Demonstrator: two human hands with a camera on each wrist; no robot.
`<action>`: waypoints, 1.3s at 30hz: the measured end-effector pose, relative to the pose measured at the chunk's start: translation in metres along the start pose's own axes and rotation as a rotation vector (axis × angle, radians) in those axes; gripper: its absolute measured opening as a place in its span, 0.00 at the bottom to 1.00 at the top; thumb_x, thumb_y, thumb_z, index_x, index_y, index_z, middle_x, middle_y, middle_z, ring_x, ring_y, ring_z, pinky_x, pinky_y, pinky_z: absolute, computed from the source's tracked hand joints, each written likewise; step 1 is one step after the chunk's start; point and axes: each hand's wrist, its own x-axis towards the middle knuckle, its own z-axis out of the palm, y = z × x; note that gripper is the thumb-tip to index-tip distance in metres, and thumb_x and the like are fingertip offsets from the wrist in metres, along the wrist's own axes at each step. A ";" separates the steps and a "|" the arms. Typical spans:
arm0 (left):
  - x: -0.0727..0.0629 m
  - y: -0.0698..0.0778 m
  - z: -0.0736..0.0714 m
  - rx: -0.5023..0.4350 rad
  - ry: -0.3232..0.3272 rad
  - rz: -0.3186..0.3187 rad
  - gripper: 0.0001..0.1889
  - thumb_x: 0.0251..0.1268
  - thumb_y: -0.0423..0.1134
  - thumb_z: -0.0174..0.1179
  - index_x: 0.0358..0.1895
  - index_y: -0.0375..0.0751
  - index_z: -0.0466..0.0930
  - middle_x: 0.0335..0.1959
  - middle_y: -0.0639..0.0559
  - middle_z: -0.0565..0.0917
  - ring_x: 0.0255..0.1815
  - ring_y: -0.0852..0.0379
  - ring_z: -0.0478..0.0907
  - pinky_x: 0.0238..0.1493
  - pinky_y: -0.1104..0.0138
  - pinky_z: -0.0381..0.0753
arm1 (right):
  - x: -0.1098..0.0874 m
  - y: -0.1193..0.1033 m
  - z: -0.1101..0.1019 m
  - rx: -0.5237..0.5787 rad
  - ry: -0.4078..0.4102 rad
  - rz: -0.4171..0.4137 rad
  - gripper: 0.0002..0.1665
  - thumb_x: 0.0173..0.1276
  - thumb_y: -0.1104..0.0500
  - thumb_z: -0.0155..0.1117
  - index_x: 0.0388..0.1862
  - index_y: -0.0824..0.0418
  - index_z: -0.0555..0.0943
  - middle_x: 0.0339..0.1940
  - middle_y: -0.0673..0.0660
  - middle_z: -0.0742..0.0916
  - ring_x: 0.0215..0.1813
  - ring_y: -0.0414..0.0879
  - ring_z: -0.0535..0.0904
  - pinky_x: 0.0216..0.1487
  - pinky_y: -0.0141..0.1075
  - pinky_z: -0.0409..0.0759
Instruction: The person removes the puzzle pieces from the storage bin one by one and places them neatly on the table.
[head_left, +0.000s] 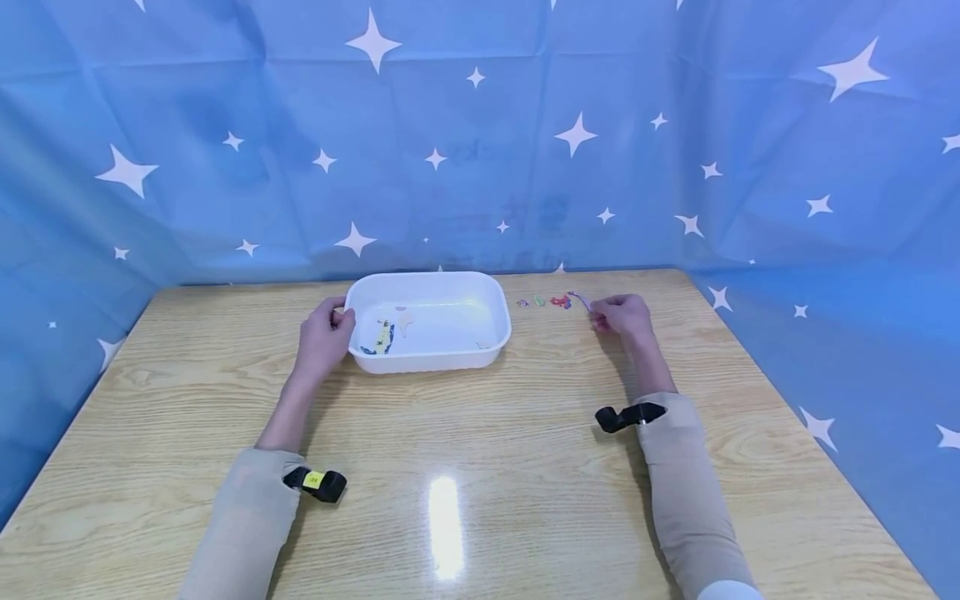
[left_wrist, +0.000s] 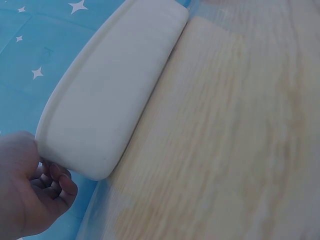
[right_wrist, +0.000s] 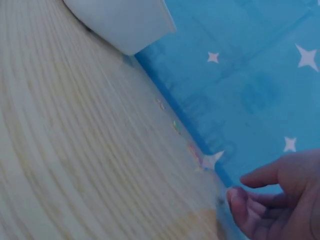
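A white plastic basin (head_left: 429,362) stands near the table's back edge, with several flat coloured cutouts, one a yellow and blue cutout (head_left: 384,337), lying inside. At its left end my left hand (head_left: 324,333) grips the rim; in the left wrist view its fingers curl beneath the rim. My right hand (head_left: 624,315) is at the right end of a row of small flat pieces. Its fingertips reach a thin purple piece (head_left: 579,297), beside a red piece (head_left: 560,302) and a green piece (head_left: 539,300). In the right wrist view, thumb and forefinger stand slightly apart with nothing visible between them.
A wooden table (head_left: 480,442) spreads out in front, with a bright light reflection on it. Right behind its back edge hangs a blue curtain (head_left: 465,167) with white stars. A black wrist camera (head_left: 324,485) sits on the left sleeve, another black camera (head_left: 617,418) on the right.
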 end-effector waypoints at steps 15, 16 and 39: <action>0.001 0.000 -0.002 -0.004 0.011 -0.003 0.23 0.80 0.39 0.46 0.69 0.27 0.69 0.33 0.45 0.71 0.30 0.54 0.69 0.26 0.70 0.69 | -0.020 -0.037 0.030 -0.048 -0.069 -0.173 0.21 0.76 0.61 0.59 0.59 0.77 0.77 0.48 0.73 0.83 0.38 0.48 0.85 0.51 0.45 0.84; 0.001 0.001 -0.002 -0.004 0.011 -0.003 0.23 0.80 0.39 0.46 0.69 0.27 0.69 0.33 0.45 0.71 0.30 0.54 0.69 0.27 0.70 0.69 | -0.021 -0.040 0.033 -0.048 -0.076 -0.189 0.21 0.76 0.61 0.59 0.59 0.77 0.77 0.48 0.74 0.83 0.38 0.48 0.85 0.50 0.44 0.84; 0.001 -0.002 0.002 -0.002 0.010 0.003 0.23 0.80 0.39 0.46 0.69 0.27 0.69 0.33 0.45 0.71 0.30 0.53 0.69 0.27 0.70 0.70 | -0.042 -0.076 0.098 -0.052 -0.290 -0.455 0.16 0.75 0.61 0.63 0.54 0.72 0.82 0.41 0.68 0.85 0.38 0.55 0.85 0.46 0.51 0.85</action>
